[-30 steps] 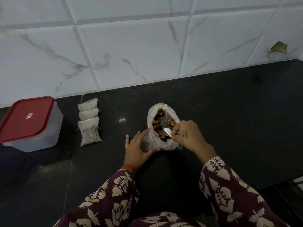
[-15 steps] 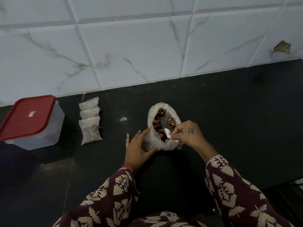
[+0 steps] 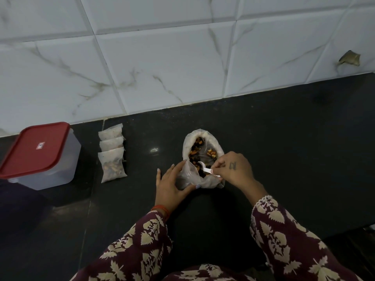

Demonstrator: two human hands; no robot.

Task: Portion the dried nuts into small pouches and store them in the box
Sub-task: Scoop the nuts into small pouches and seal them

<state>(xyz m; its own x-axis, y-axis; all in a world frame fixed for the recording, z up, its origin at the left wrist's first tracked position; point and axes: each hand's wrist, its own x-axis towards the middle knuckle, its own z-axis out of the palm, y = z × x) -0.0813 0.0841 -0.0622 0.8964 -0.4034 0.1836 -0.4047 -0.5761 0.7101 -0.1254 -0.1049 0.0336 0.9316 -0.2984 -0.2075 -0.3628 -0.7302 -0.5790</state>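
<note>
The big bag of nuts (image 3: 203, 151) sits open in front of me. My right hand (image 3: 233, 169) pinches a white spoon (image 3: 207, 169), its bowl pointing left into the nuts. My left hand (image 3: 172, 183) holds a small pouch (image 3: 187, 177) open, touching the bag's left side. 3 filled pouches (image 3: 112, 153) lie further left, beside the box (image 3: 40, 157), its red lid on.

Home kitchen: dark stone table (image 3: 284, 138); white marble-veined wall tiles (image 3: 162, 67) directly behind table; red-lidded plastic food box (image 3: 40, 155) at table's left end.
</note>
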